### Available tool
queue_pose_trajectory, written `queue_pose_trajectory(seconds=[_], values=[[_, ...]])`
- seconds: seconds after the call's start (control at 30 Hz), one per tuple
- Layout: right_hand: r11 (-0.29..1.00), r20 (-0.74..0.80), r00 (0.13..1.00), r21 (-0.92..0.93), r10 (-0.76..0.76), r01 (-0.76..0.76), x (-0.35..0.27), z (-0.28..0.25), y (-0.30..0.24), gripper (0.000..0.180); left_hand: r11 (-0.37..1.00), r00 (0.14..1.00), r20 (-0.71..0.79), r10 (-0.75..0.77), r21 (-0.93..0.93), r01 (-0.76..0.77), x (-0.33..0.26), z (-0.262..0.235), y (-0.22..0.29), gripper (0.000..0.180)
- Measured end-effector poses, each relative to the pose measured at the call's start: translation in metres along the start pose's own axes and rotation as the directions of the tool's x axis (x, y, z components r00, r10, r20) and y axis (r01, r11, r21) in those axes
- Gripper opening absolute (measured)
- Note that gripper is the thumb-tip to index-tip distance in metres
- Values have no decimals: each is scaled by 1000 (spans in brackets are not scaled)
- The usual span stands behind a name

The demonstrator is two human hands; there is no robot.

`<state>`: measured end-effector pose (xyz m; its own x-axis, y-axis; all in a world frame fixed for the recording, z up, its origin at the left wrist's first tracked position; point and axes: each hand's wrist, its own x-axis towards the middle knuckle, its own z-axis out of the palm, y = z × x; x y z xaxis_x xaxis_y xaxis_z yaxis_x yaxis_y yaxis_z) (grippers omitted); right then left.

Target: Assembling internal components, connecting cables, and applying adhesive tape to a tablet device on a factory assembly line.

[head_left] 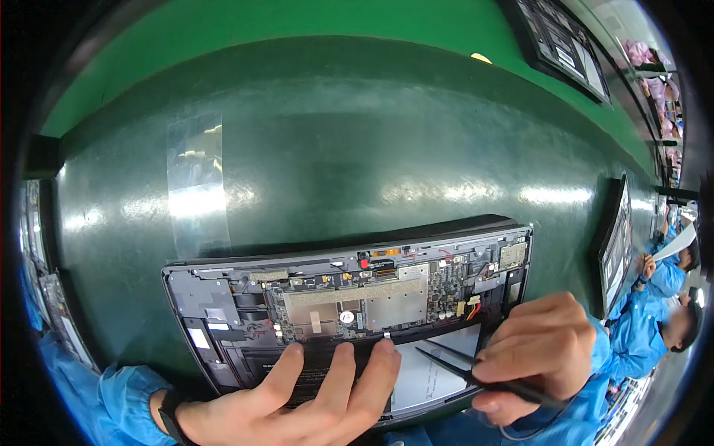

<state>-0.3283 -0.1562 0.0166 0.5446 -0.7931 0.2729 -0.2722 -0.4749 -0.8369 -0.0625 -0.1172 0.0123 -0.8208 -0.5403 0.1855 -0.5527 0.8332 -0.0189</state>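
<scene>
An opened laptop lies in front of me, its inner parts facing up. The circuit board with metal shields runs across its middle, and a black battery sits nearer to me. My left hand lies over the battery with fingers spread, the fingertips resting along the board's near edge. My right hand grips black tweezers. Their two tips are slightly apart above a pale panel in the laptop's near right part. A connector with red and yellow wires shows just beyond the right hand.
The laptop rests on a dark green work surface; a strip of clear film lies at its left. More opened devices stand at the far right, the right and the left edge. A person in blue sits at the right.
</scene>
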Motion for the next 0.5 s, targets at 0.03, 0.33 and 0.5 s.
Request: queue_pose_trajectory(seconds=[0.03, 0.33, 0.5], values=[[995, -25, 1000, 103, 16, -13, 3, -2, 5, 24, 999, 1000, 0, 3, 35, -3, 0, 0, 0, 39], [950, 186, 937, 49, 295, -309, 12, -26, -1, 30, 991, 991, 22, 132, 15, -132, -3, 0, -10, 35], [921, 246, 890, -41, 385, -387, 10, -44, 1, 29, 998, 998, 48, 43, 52, -46, 7, -1, 1, 46]])
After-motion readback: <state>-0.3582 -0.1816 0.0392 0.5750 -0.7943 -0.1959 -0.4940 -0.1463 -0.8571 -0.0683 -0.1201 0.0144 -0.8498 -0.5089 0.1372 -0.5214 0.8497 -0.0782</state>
